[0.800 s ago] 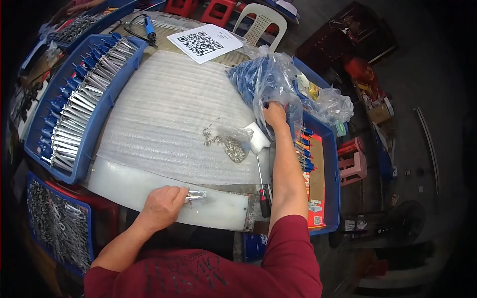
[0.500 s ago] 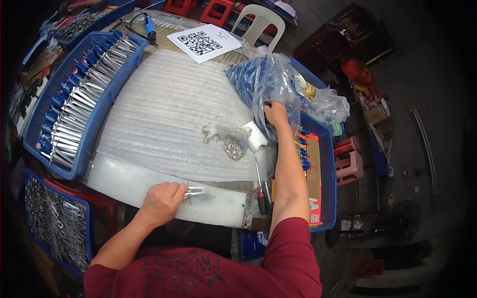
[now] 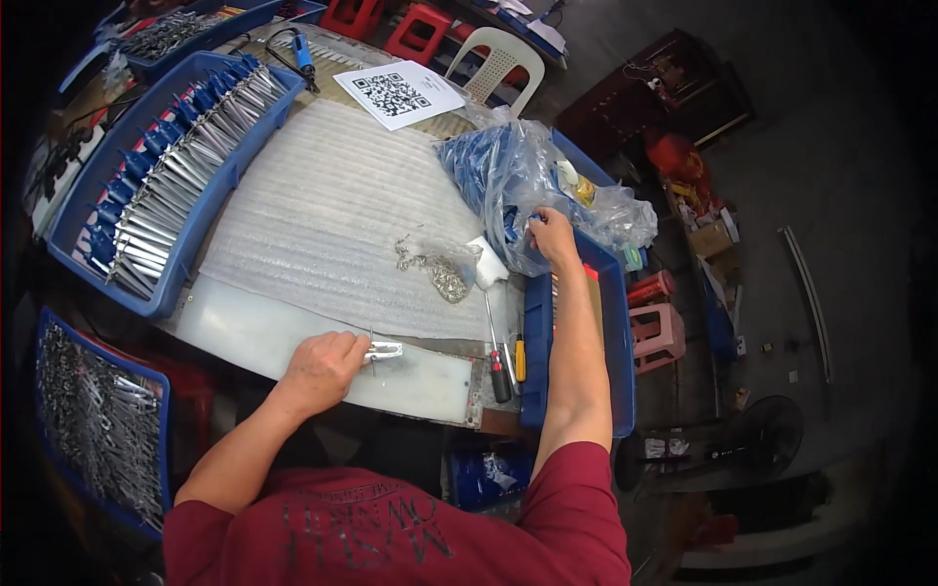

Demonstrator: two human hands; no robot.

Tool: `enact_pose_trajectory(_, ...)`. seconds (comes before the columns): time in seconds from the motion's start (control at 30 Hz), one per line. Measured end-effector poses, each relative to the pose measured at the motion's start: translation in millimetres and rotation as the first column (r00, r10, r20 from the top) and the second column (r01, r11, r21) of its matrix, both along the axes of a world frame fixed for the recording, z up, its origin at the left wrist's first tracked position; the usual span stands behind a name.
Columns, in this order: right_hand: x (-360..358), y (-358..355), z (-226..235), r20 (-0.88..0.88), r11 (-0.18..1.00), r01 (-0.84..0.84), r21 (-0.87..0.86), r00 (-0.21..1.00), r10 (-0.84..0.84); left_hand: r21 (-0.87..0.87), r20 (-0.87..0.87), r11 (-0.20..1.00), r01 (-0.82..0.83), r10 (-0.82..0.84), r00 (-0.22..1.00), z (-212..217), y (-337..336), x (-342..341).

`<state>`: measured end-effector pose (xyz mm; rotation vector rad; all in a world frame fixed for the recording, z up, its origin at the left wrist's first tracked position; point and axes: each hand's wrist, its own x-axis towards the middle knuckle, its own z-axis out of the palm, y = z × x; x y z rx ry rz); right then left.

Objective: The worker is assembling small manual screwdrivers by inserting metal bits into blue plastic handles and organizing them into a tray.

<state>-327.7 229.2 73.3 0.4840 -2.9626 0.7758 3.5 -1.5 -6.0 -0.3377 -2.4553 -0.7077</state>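
Note:
My left hand (image 3: pixel 327 369) is closed round a slim silver metal fitting (image 3: pixel 383 351) with a thin pin standing across it, just over the white board (image 3: pixel 420 383). My right hand (image 3: pixel 553 237) is at the edge of a clear plastic bag (image 3: pixel 523 156) full of blue parts. Its fingers are pinched on a small blue piece (image 3: pixel 536 217), mostly hidden by the hand. On the foam sheet (image 3: pixel 313 195) between the hands lies a small clear bag of little metal pieces (image 3: pixel 449 280), some spilled out beside it.
A blue tray (image 3: pixel 161 311) of blue-ended metal rods stands left, with a bin of metal parts (image 3: pixel 103 420) below. Near the right forearm are a red-black screwdriver (image 3: pixel 500 379), a yellow-handled tool (image 3: pixel 520 359) and another blue tray (image 3: pixel 625 391). A printed sheet (image 3: pixel 396 93) lies at the back.
My right hand has drawn back slightly from inside the bag, and a blue piece now shows at its fingertips. The left hand keeps its hold on the fitting. The whole view has shifted a little.

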Motion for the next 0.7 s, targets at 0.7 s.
enact_pose_trajectory(0.7, 250.0, -42.7, -4.2, 0.304, 0.726, -0.212, -0.654, 0.805, 0.509, 0.105, -0.057, 0.994, 0.001, 0.006, 0.998, 29.9, -2.5, 42.3)
